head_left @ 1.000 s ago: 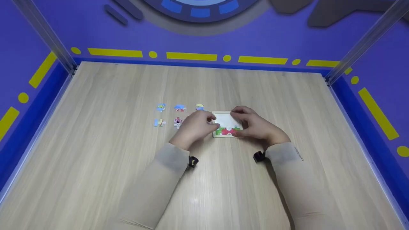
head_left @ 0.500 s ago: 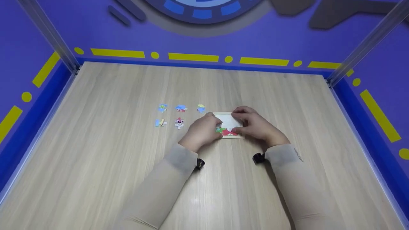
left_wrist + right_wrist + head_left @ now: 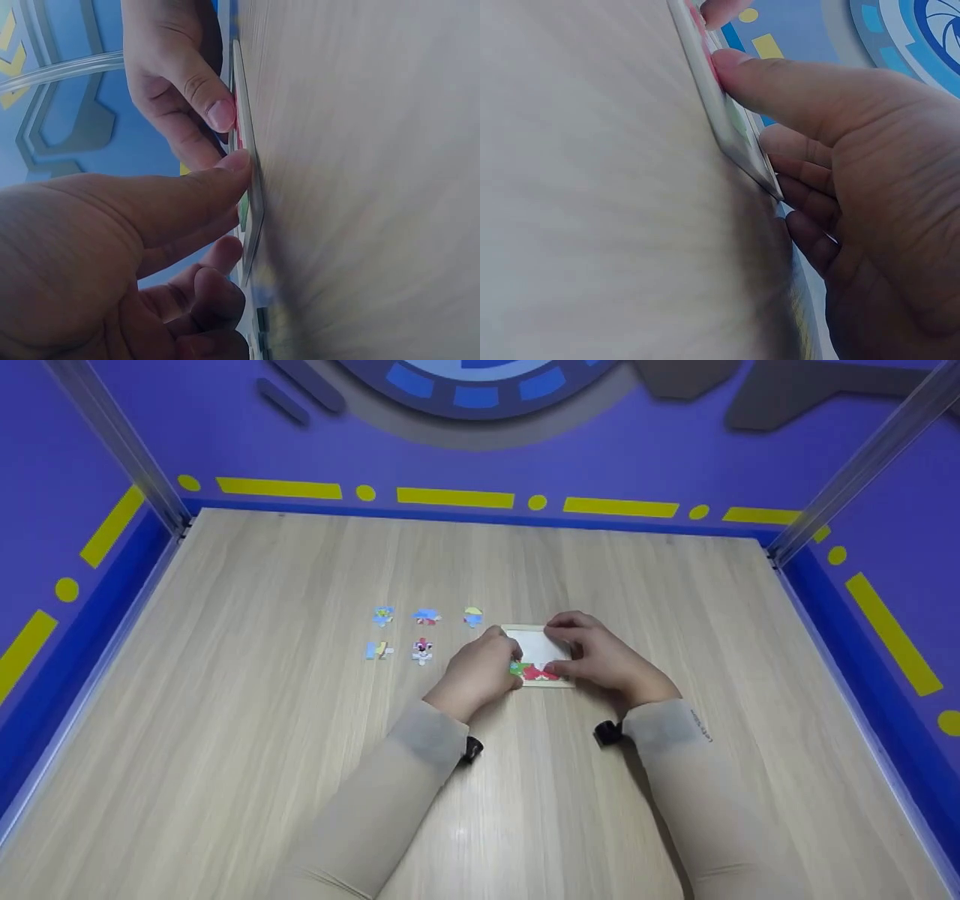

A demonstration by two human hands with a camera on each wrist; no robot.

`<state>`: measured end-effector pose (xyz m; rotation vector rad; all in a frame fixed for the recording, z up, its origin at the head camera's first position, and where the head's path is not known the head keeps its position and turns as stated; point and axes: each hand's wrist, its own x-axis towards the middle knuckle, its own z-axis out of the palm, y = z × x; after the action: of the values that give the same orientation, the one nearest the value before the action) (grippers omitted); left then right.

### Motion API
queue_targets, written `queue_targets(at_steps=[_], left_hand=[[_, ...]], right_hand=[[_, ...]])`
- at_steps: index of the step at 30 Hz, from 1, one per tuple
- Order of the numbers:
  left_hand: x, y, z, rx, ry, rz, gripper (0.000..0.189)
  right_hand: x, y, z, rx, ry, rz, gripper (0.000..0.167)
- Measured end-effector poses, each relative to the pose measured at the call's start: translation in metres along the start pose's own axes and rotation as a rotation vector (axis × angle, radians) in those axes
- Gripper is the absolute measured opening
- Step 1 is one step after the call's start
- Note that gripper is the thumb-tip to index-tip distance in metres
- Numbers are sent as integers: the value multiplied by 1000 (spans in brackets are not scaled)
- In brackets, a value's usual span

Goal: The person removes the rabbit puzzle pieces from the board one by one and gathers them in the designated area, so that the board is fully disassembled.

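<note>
A small light wooden puzzle tray (image 3: 523, 627) lies on the table between both hands. Along its near side sit jigsaw pieces, a green piece (image 3: 518, 668) at the left and a red piece (image 3: 538, 673) beside it; the white base shows behind them. My left hand (image 3: 476, 667) holds the tray's left side, thumb at the near rim and index finger over the green piece. My right hand (image 3: 607, 656) grips the right side, its thumb on the red part and its other fingers along the edge, as the right wrist view shows. The tray's right edge is partly hidden.
Loose jigsaw pieces lie left of the tray: a blue-green one (image 3: 383, 615), a blue-red one (image 3: 427, 617) and a yellow-blue one (image 3: 472, 616) behind; a blue-yellow one (image 3: 379, 650) and one with a cartoon face (image 3: 422, 651) nearer. Purple walls (image 3: 450, 457) enclose the table.
My left hand has shifted right and nearer the tray, its thumb moving from the green piece down to the near rim. My right hand stays at the right side.
</note>
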<state>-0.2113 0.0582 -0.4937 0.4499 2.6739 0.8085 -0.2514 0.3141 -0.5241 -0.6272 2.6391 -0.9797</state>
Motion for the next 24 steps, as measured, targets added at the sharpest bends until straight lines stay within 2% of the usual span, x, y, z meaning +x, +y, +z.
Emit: queue_targets(at_steps=[24], left_hand=[[1, 2, 1, -12, -2, -7, 44]], right_hand=[[1, 1, 2, 27, -4, 30, 72]])
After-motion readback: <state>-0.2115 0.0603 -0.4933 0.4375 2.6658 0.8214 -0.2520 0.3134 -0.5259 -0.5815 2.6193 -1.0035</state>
